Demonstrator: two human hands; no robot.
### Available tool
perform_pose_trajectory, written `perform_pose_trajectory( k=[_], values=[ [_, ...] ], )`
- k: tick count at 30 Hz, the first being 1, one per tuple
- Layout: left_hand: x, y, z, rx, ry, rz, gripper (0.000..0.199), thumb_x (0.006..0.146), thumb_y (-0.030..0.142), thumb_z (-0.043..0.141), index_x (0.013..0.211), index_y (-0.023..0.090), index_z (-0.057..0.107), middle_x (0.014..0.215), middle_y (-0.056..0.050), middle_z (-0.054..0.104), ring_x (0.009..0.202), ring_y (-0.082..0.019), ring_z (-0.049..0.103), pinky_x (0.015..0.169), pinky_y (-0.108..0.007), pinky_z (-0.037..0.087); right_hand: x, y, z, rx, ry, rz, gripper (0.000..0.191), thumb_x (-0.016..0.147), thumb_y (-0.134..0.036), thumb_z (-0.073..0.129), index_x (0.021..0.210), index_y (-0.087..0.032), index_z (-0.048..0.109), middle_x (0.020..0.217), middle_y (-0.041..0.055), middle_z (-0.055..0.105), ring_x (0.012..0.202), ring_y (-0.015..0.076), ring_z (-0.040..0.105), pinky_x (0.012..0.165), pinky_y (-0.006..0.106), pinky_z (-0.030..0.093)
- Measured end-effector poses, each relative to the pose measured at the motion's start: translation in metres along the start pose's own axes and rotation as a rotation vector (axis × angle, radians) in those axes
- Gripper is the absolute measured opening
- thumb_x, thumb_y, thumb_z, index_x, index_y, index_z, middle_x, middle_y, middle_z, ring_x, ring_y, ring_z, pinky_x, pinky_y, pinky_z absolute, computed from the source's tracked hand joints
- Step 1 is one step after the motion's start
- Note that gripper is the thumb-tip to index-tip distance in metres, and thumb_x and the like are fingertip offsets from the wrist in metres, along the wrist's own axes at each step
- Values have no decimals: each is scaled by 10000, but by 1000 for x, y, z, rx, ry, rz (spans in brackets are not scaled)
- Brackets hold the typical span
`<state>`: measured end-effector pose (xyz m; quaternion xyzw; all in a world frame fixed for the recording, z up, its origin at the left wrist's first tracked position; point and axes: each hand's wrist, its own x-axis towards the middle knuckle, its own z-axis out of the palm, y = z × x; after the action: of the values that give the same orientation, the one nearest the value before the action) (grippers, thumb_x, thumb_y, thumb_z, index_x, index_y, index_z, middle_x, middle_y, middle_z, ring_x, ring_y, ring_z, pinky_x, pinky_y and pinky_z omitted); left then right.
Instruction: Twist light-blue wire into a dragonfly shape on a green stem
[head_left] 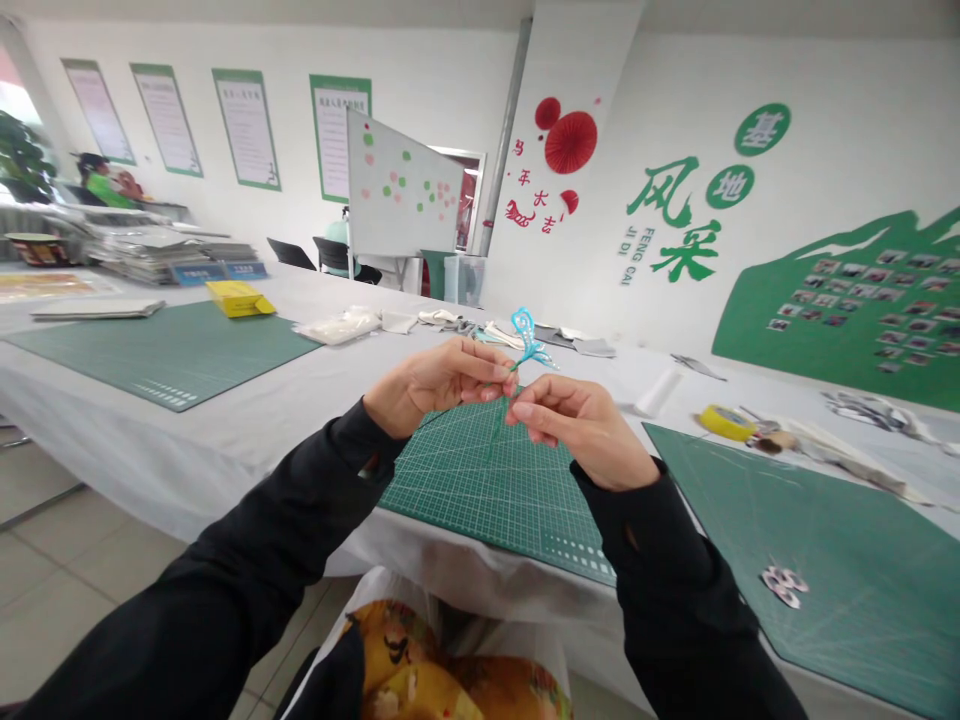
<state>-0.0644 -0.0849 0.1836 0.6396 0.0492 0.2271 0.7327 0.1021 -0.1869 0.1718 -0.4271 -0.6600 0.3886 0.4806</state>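
Note:
Between my hands, above the gridded green cutting mat (pixel 480 490), is a small light-blue wire flower (pixel 527 335) with pale beads and a thin green stem. My left hand (pixel 457 377) pinches the stem just below the blue loops. Close beside it, the thumb and fingertips of my right hand (pixel 570 415) are pressed together on a green strip (pixel 498 420) that hangs down from the stem. The fingers partly cover the stem, so how the strip meets it is hidden.
More cutting mats lie left (pixel 165 350) and right (pixel 840 540). A yellow packet (pixel 238 298), a yellow tape roll (pixel 727 422), fabric scraps (pixel 592 345) and a small pinkish-white ornament (pixel 784 586) rest on the table. Stacked papers (pixel 154 250) stand far left. A person (pixel 105 185) sits beyond.

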Motion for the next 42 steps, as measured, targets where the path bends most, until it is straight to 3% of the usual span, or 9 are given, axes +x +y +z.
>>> perform_pose_trajectory(
  k=[11, 16, 21, 26, 28, 32, 37, 42],
  values=[
    [-13, 4, 1, -2, 13, 20, 87, 676, 140, 645, 654, 57, 630, 675, -49, 598, 481, -29, 467, 346, -114, 290, -14, 54, -31, 17, 135, 52, 195, 730, -335, 706, 716, -149, 650, 705, 25, 674, 508, 57, 426, 470, 216, 308],
    [-12, 3, 2, 7, -30, 34, 97, 670, 154, 665, 639, 66, 636, 682, -50, 601, 468, -25, 457, 338, -113, 288, -18, 76, -42, -35, 136, 104, 226, 714, -366, 709, 705, -145, 663, 684, 32, 673, 494, 62, 403, 464, 227, 304],
    [-13, 4, -3, -7, -63, 50, 105, 677, 158, 677, 634, 65, 654, 672, -55, 595, 456, -27, 469, 337, -111, 293, -21, 89, -48, -150, 98, 179, 247, 702, -389, 702, 708, -144, 675, 720, 55, 704, 548, 85, 506, 529, 238, 394],
    [-20, 12, -7, 18, -34, 109, 133, 662, 196, 702, 645, 66, 677, 669, -54, 579, 434, -22, 454, 332, -113, 294, -18, 108, -50, -263, 114, 220, 247, 711, -389, 681, 682, -144, 674, 688, 52, 694, 548, 101, 518, 550, 261, 426],
    [-21, 14, -8, 25, -19, 124, 136, 661, 198, 704, 643, 65, 678, 658, -55, 574, 432, -21, 449, 326, -111, 284, -17, 112, -50, -262, 54, 205, 239, 715, -384, 679, 721, -146, 685, 760, 60, 701, 582, 108, 532, 576, 271, 439],
    [-19, 14, -11, 24, -19, 107, 104, 676, 172, 686, 644, 74, 674, 660, -56, 588, 436, -21, 446, 339, -110, 301, -15, 101, -56, -251, -137, 145, 358, 728, -337, 682, 1047, -178, 662, 982, 65, 686, 637, 103, 539, 614, 275, 449],
    [-15, 10, -16, 9, -24, 70, 107, 669, 165, 690, 619, 77, 653, 660, -58, 596, 442, -25, 449, 339, -108, 309, -11, 63, -63, -166, -42, 55, 364, 807, -306, 618, 1160, -222, 593, 1198, 82, 611, 697, 89, 533, 600, 244, 434],
    [-12, 10, -12, 16, -59, 60, 108, 673, 165, 688, 642, 65, 661, 672, -65, 601, 452, -31, 463, 335, -112, 306, -4, 25, -31, -27, -130, -20, 364, 844, -300, 586, 1200, -229, 562, 1177, 84, 628, 630, 53, 537, 534, 198, 415]
  ],
)
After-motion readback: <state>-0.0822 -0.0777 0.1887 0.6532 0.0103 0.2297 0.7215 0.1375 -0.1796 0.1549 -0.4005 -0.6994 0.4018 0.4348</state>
